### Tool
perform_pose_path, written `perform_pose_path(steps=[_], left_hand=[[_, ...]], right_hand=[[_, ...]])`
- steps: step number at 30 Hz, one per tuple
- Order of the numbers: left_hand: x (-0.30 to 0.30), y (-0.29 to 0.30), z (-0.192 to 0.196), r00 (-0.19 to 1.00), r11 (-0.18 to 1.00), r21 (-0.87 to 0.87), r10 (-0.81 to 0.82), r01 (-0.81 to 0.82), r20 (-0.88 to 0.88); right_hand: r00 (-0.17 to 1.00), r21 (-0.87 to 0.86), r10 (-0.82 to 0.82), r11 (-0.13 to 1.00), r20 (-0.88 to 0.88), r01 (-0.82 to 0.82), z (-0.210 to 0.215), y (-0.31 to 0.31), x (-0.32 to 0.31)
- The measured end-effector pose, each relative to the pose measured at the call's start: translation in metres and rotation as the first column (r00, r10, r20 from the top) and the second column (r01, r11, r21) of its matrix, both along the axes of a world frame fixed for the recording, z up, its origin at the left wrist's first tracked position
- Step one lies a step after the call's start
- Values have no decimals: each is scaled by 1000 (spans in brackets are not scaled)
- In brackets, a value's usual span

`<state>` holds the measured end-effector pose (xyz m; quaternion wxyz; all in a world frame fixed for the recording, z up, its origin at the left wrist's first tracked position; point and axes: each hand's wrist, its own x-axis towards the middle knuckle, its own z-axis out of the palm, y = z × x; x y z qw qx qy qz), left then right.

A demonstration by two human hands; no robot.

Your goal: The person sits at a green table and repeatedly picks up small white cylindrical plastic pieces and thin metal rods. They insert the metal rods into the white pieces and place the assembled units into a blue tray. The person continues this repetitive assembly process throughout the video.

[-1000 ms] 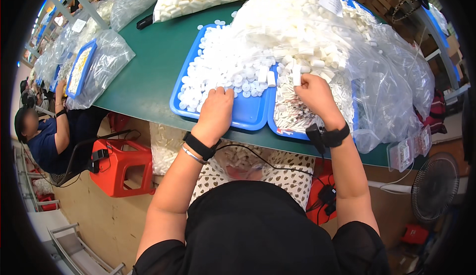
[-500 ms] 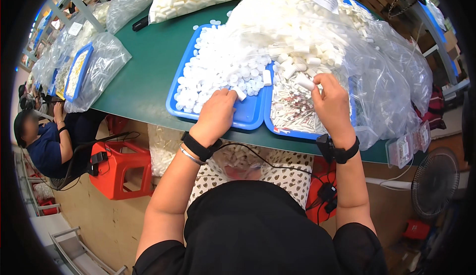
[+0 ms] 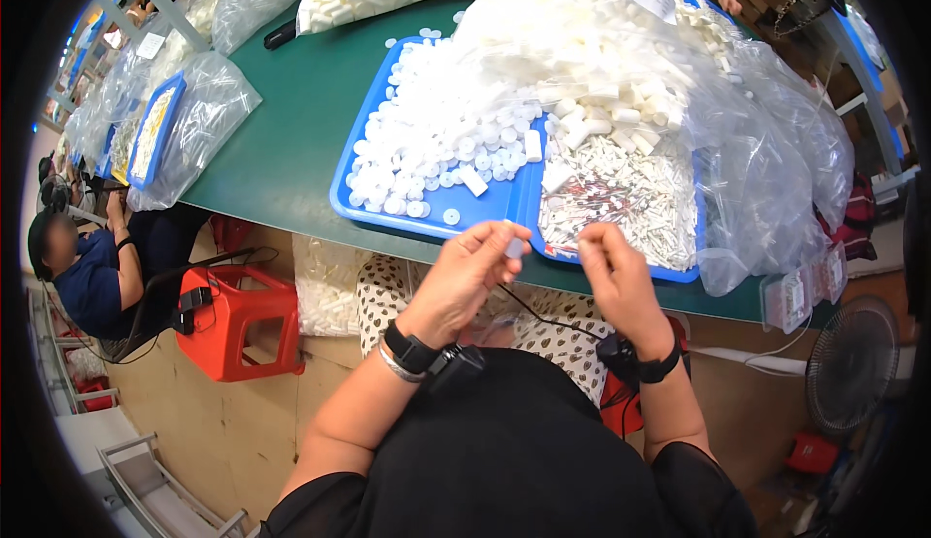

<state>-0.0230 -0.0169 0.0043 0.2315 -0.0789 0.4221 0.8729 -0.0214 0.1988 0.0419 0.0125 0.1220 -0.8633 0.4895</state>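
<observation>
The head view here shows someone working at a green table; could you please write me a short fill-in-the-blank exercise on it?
1. The left hand pinches a small ____ piece at its fingertips.
2. The round caps lie heaped in a ____ tray.
3. Under the table stands a ____ stool.
4. The right hand wears a ____ wristband.

Missing words: white; blue; red; black

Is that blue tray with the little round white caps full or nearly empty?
Fairly full. White caps are heaped across most of the left blue tray; only a strip of blue shows along its near edge.
</observation>
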Motion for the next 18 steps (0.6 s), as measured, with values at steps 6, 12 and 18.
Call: perform_pose_path(steps=[6,12,18], left_hand=[[18,6,-16,987,933,360,-62,4,150],[24,0,-20,979,921,388,-41,-40,198],[24,1,-19,980,912,408,-42,-42,195]], right_hand=[[991,55,58,997,-124,-51,-11,-15,21],[988,125,134,984,-75,-124,-5,-10,25],[987,54,156,986,45,-159,-3,-10,26]])
